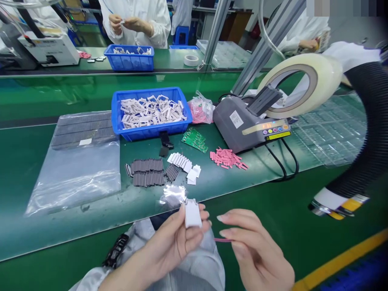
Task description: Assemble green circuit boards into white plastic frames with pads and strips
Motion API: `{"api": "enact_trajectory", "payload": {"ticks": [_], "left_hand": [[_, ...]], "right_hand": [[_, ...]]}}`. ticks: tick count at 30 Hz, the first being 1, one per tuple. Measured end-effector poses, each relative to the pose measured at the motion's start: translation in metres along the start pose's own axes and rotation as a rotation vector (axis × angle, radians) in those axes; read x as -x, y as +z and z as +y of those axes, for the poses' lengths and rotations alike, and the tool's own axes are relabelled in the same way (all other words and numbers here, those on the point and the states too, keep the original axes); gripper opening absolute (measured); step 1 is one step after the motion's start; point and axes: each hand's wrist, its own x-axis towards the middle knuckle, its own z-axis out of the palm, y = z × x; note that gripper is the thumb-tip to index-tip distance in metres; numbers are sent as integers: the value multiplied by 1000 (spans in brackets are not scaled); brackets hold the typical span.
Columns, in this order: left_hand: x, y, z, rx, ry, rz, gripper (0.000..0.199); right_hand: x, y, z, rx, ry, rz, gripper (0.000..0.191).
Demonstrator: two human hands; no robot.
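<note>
My left hand (174, 240), palm up, grips a small white rectangular plastic piece (193, 214) between thumb and fingers. A thin pink strip (222, 240) is pinched in my right hand (262, 252), a short way to the right of the white piece and apart from it. Beyond my hands on the green bench lie a clear plastic film (173, 195), white cards (192, 174), rows of dark flat pieces (148, 171) and a pile of pink strips (227, 157). Green circuit boards (194, 139) sit just behind these.
A blue bin (151, 131) holds many white frames. To its right stand a grey tape dispenser (236, 125) and a large tape roll (330, 81). A black flexible duct (376, 117) hangs at right. Plastic sheets (79, 173) lie left. A co-worker (136, 16) sits across.
</note>
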Motion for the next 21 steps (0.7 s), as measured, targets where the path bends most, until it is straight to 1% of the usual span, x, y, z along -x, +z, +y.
{"api": "enact_trajectory", "payload": {"ticks": [2,3,5,7,10,13,15,18,21], "left_hand": [[-3,1,-2,66,-34,127,28],[-4,1,-3,81,-54,150,31],[-3,0,-8,91,-93,150,34],[-2,-3,-13,111,-99,122,32],[-2,-11,-18,130,-92,32,26],[-4,-16,-19,98,-72,8,25],[-6,-18,-20,65,-71,-32,25],[-4,-17,-22,38,-63,-122,26],[2,-16,-23,14,-42,-137,26]], "right_hand": [[4,1,0,-26,67,37,15],[6,1,0,-31,93,51,15],[8,3,0,-40,117,55,17],[9,4,0,-45,111,45,17],[11,5,0,-43,94,20,19],[11,5,0,-22,96,23,19],[11,5,-1,-19,105,39,17],[12,8,-6,-50,93,71,16],[19,14,-16,-59,116,139,14]]}}
